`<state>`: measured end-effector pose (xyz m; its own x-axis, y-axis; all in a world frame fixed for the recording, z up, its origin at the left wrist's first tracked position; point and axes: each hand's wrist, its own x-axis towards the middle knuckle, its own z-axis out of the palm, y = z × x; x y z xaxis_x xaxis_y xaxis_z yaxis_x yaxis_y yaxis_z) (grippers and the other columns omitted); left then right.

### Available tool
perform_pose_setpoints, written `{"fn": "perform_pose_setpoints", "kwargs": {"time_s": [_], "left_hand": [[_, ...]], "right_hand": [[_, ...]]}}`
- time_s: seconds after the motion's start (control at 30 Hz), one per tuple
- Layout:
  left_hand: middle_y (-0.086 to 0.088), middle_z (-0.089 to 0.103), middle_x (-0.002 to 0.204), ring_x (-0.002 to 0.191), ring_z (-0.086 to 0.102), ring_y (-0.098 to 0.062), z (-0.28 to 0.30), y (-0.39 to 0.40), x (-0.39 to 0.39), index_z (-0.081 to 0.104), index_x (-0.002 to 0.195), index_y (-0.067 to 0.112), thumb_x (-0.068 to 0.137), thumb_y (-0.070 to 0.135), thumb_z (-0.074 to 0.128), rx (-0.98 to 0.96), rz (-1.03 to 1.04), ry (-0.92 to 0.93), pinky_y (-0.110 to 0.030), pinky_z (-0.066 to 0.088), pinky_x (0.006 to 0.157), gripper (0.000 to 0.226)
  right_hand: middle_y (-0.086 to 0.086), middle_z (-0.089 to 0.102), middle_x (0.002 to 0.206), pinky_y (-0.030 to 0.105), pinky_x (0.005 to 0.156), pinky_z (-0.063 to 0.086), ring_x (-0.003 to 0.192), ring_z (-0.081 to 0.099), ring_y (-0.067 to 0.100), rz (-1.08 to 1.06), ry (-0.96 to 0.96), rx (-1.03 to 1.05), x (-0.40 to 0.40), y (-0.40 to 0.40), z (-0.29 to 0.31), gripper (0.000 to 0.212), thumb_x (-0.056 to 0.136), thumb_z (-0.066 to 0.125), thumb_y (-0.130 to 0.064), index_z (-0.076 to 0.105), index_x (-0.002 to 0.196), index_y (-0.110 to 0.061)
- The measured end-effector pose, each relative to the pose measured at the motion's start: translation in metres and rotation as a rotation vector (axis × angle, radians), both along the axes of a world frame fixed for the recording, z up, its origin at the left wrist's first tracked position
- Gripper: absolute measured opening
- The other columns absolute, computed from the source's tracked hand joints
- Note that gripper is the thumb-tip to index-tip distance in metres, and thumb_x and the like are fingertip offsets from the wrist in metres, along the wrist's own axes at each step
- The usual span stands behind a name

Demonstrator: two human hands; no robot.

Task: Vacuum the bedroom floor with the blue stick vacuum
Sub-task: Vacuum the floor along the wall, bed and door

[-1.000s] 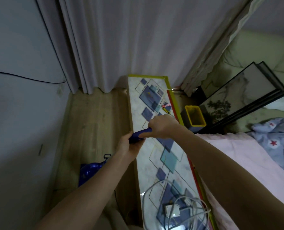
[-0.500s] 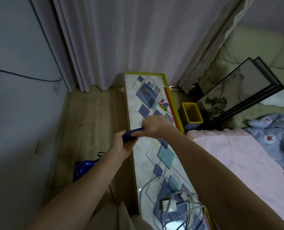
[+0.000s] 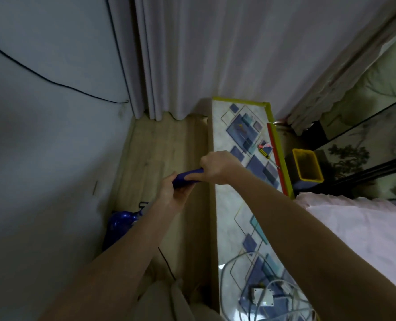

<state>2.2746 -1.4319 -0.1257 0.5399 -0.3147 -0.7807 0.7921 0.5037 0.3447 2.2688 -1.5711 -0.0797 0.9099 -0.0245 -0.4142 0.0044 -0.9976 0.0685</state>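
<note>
Near, at the bottom right, loose cables [image 3: 273,295] lie coiled on the patterned worktop [image 3: 234,214]. Left of it, the vacuum's [image 3: 120,224] blue body sits low in the narrow floor [image 3: 160,144] strip beside the wall. Farther, the left hand [image 3: 175,193] wraps the blue handle [image 3: 186,177] from below; the right hand [image 3: 218,167] grips its far end, fingers curled.

Risk: the strip is tight, so a stroke could knock the worktop edge or draw in the curtain [image 3: 215,54] hem at the far end. The thin cord [image 3: 167,264] on the floor could snag.

Hidden: the left forearm covers the shaft; the floor head is not visible.
</note>
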Motion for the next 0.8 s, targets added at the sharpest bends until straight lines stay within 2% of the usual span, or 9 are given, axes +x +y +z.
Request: {"fn": "perform_pose_setpoints", "kwargs": {"time_s": [0.1,0.23,0.37,0.47,0.57,0.67,0.8], "left_hand": [[-0.02,0.055,0.094,0.083,0.06,-0.03,-0.001,0.006,0.008,0.048,0.096,0.004,0.099,0.011,0.047,-0.009,-0.004,0.007,-0.039,0.049,0.083,0.008],[-0.021,0.056,0.097,0.083,0.062,-0.031,-0.005,0.003,0.006,0.047,0.098,0.005,0.098,0.011,0.049,-0.012,-0.048,0.039,-0.039,0.052,0.073,0.007],[-0.022,0.059,0.097,0.085,0.063,-0.032,-0.01,-0.012,0.0,0.049,0.104,0.001,0.097,0.012,0.05,-0.001,-0.156,0.026,-0.042,0.053,0.083,0.013],[-0.022,0.061,0.097,0.085,0.065,-0.033,-0.009,-0.029,-0.008,0.05,0.111,0.0,0.097,0.013,0.051,0.009,-0.22,0.006,-0.04,0.055,0.077,0.019],[-0.022,0.059,0.092,0.083,0.063,-0.033,-0.003,-0.051,-0.021,0.053,0.1,-0.002,0.098,0.012,0.049,-0.012,-0.271,0.01,-0.041,0.053,0.086,0.015],[-0.021,0.058,0.088,0.08,0.06,-0.032,0.004,-0.074,-0.038,0.052,0.091,0.0,0.099,0.012,0.047,-0.028,-0.319,0.006,-0.04,0.05,0.09,0.015],[-0.021,0.058,0.086,0.077,0.06,-0.03,0.005,-0.103,-0.057,0.052,0.102,-0.003,0.1,0.013,0.045,-0.039,-0.361,0.002,-0.037,0.048,0.083,0.017]], "right_hand": [[0.0,0.05,0.061,0.028,0.05,0.036,0.053,0.048,0.017,0.006,0.003,-0.02,0.008,0.004,0.002,0.072,0.083,0.033,-0.081,0.052,0.066,-0.013],[-0.001,0.051,0.062,0.028,0.053,0.038,0.054,0.048,0.016,-0.019,0.032,-0.029,-0.002,-0.001,-0.001,0.074,0.083,0.03,-0.082,0.055,0.07,-0.014],[0.0,0.051,0.06,0.026,0.049,0.035,0.052,0.049,0.015,-0.109,0.03,-0.026,-0.023,-0.014,-0.005,0.071,0.084,0.032,-0.08,0.055,0.07,-0.015],[0.0,0.052,0.06,0.03,0.054,0.042,0.055,0.053,0.016,-0.157,0.018,-0.042,-0.038,-0.029,-0.004,0.074,0.082,0.03,-0.082,0.059,0.074,-0.015],[0.0,0.055,0.061,0.032,0.058,0.049,0.057,0.056,0.016,-0.182,0.004,-0.082,-0.057,-0.049,-0.001,0.079,0.081,0.027,-0.084,0.063,0.078,-0.014],[0.0,0.057,0.063,0.03,0.057,0.044,0.06,0.058,0.017,-0.21,0.012,-0.118,-0.079,-0.069,0.004,0.077,0.083,0.028,-0.082,0.064,0.078,-0.014],[0.0,0.052,0.059,0.03,0.052,0.038,0.056,0.053,0.016,-0.234,0.014,-0.141,-0.102,-0.095,0.012,0.072,0.083,0.03,-0.081,0.058,0.071,-0.015]]}}
